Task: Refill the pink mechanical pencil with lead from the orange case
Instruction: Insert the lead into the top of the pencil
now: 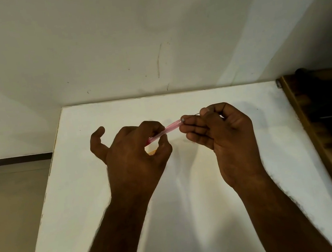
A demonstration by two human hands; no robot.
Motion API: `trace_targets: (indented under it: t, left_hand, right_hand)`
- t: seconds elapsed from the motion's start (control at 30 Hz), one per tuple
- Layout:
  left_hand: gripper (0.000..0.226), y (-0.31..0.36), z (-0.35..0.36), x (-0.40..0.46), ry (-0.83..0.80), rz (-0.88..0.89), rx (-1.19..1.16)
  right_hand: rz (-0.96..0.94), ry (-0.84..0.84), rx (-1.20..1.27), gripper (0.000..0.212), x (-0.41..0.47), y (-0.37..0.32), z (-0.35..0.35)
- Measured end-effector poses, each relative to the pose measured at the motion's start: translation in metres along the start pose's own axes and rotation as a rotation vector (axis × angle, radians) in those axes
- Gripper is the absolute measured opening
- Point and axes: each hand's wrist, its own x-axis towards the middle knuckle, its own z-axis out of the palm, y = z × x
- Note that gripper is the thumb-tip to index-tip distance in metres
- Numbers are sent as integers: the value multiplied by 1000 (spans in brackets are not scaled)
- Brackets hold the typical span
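1. The left hand [135, 152] is curled around the lower part of the pink mechanical pencil [166, 130], with thumb and first finger pinching it. Its little finger sticks out to the left.
2. The right hand [222, 131] pinches a thin dark lead [196, 114] between thumb and first finger, right at the top end of the pencil. The other fingers are bent and touch the pencil's end.
3. The pencil slants up from the left hand to the right hand, above the middle of the counter [193, 216], nearer its far edge.
4. A small bit of the orange case [151, 153] peeks out under the left hand. Most of it is hidden, so I cannot tell if it lies on the counter or is held.
5. No writing can be read anywhere.
6. The counter is white. A pale wall [109, 49] with a few marks stands behind its far edge.
7. Past the right edge is a brown wooden shelf [317, 138] with dark things on it.
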Motion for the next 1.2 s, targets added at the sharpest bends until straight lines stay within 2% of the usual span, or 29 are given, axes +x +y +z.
trace_targets:
  t: [0.33,0.53,0.6,0.7,0.77,0.9,1.0,1.2]
  left_hand:
    - [5,0,-1,0,-14,-12,3]
    - [7,0,0,0,-36,-19,-7]
    - [8,0,-1,0,-39,-25,-9]
    - [8,-1,-1,-1,-43,-45,-15]
    - [7,0,-1,-1,-46,-54,-16]
    - [7,0,-2,-1,-63,-73,-22]
    - [7,0,-2,-1,-70,-76,-28]
    - [8,1,-1,-2,-70,-73,-43]
  right_hand:
    - [-58,-9,-91,11,1,5,-2]
    - [-158,-62,-427,9,1,14,-5]
    - [-158,-67,-449,12,2,14,-7]
    - [-146,0,-346,23,5,11,-13]
    - [-164,92,-385,25,8,11,-19]
    - [-201,253,-801,18,14,22,-32]
    - [-181,234,-1128,12,15,29,-39]
    - [-156,161,-1397,8,13,35,-35]
